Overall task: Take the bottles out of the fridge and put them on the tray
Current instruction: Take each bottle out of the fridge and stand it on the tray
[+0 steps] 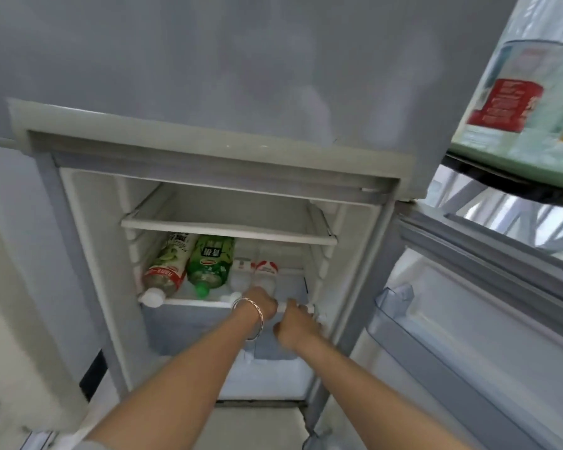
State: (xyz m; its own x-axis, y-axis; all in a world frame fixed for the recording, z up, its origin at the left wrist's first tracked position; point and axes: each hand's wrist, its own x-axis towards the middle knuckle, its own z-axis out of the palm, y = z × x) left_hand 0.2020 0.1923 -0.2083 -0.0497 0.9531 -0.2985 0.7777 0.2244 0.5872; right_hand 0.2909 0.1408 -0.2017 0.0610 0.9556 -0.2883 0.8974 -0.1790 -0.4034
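Note:
The fridge's lower compartment (88, 241) stands open. Several bottles lie on its lower shelf (208, 302), caps toward me: a red-labelled bottle (166, 271) with a white cap at the left, a green bottle (212, 261) beside it, then two clear water bottles (241, 271) with red-and-white labels. My left hand (260, 303), a bracelet on its wrist, is closed over the neck end of the rightmost water bottle (266, 271). My right hand (296, 326) is just to its right, fingers curled over the shelf's white front rim. No tray is in view.
An upper shelf (228, 230) holds nothing. The fridge door (468, 319) hangs open to the right with its pockets. A translucent drawer (189, 332) sits under the bottle shelf. A green packaged box (527, 102) lies on a surface at the upper right.

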